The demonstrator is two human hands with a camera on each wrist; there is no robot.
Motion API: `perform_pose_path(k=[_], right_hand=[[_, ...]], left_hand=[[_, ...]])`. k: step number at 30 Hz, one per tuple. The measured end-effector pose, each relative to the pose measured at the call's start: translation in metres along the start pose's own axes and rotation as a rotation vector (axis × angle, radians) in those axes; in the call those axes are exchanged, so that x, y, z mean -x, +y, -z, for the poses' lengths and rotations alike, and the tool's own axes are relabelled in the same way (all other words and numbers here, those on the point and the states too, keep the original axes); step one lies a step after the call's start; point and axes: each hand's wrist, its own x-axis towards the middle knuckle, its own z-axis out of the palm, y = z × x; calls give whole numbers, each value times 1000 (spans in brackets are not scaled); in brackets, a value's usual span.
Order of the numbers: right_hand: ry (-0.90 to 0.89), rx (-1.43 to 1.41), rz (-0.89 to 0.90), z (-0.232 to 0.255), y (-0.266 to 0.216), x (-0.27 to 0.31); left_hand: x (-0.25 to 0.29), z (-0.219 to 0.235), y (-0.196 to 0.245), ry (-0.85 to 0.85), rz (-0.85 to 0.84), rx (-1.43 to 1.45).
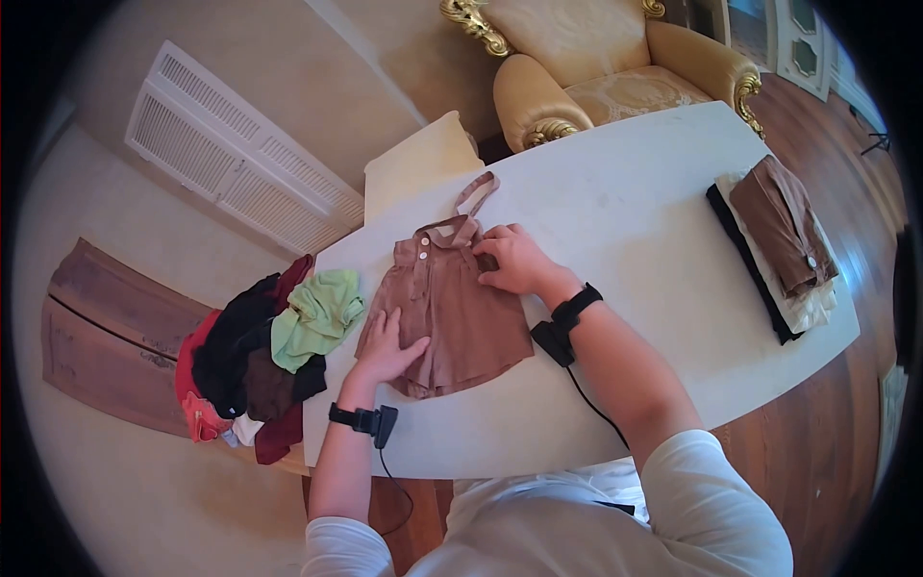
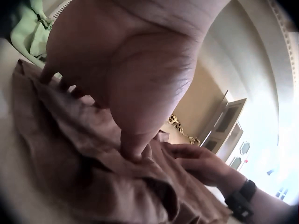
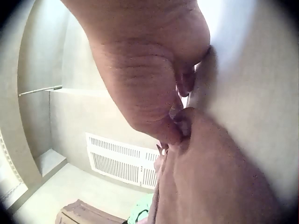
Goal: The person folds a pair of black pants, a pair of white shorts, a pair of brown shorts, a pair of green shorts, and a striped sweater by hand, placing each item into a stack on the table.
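Brown shorts (image 1: 471, 332) with buttons at the waist lie on the white table, a shoulder strap (image 1: 478, 195) stretching beyond the waistband. My left hand (image 1: 387, 348) rests on the left leg of the shorts, fingers spread. At the waistband's right side, my right hand (image 1: 519, 262) pinches the cloth between thumb and fingers. In the left wrist view my left hand (image 2: 126, 60) presses on the brown cloth (image 2: 79, 177). The right wrist view has my right hand (image 3: 145, 74) gripping a fold of the shorts (image 3: 201, 177).
A heap of clothes, with a green garment (image 1: 317, 315) and a black one (image 1: 231, 337), lies at the table's left end. Folded clothes (image 1: 777, 226) are stacked at the right end. Behind the table (image 1: 635, 192) stand a gold armchair (image 1: 615, 48) and a cream cabinet (image 1: 418, 165).
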Motion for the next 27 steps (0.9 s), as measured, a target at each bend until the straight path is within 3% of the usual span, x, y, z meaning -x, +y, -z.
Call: perform_pose_path(k=[2, 6, 8, 9, 10, 12, 15, 17, 20, 24, 25, 27], right_hand=[[74, 50, 0, -4, 11, 2], [63, 4, -177, 9, 27, -4], [87, -27, -252, 17, 31, -3], [-2, -56, -270, 24, 31, -4], [32, -50, -222, 24, 27, -4], [105, -36, -128, 18, 15, 2], [39, 37, -6, 4, 7, 6], [-28, 40, -27, 4, 9, 5], [-70, 22, -44, 11, 16, 2], [-77, -10, -42, 15, 32, 2], [-83, -26, -42, 17, 35, 1], [-89, -43, -17, 24, 38, 0]], left_hand=[[12, -6, 15, 15, 50, -108], [41, 14, 45, -175, 90, -227], [43, 39, 61, -205, 92, -188], [38, 54, 66, -230, 94, -142], [34, 62, 69, -255, 95, -94], [14, 53, 64, 40, -7, 47], [-38, 35, 55, 337, -204, 110], [-75, 14, 47, 499, -328, 83], [-108, -2, 51, 454, -343, 171], [-140, -10, 52, 442, -162, 439], [-157, -19, 40, 626, -178, 485], [-185, -17, 8, 804, -65, 623]])
